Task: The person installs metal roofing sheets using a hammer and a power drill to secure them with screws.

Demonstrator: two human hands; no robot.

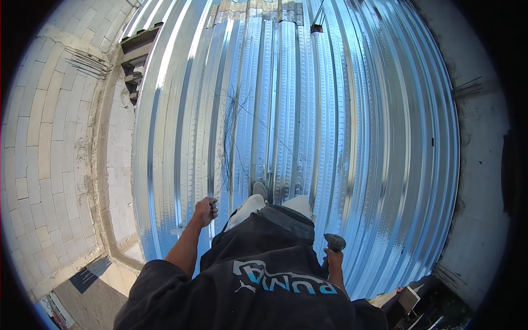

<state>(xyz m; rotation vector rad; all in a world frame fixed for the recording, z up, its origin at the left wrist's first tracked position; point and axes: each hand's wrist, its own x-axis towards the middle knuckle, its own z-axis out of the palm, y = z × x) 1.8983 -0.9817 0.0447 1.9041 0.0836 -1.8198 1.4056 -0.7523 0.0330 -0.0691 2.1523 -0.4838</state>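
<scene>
I look straight down at my own body standing on shiny corrugated metal decking (330, 110). My left hand (206, 210) is a closed fist at my side, and thin dark wires (231, 143) run up from it across the sheet. My right hand (333, 254) grips a dark rounded tool (334, 241) by its handle. My legs in light trousers (252, 206) and a shoe (259, 188) show below a black sweatshirt with a blue and white logo (286, 281).
A white block wall (49, 165) curves along the left, with a concrete ledge (118, 181) beside the decking. A rough concrete wall (478, 181) borders the right. Stacked timber (137, 55) sits at the upper left. Clutter (410, 302) lies at the lower right.
</scene>
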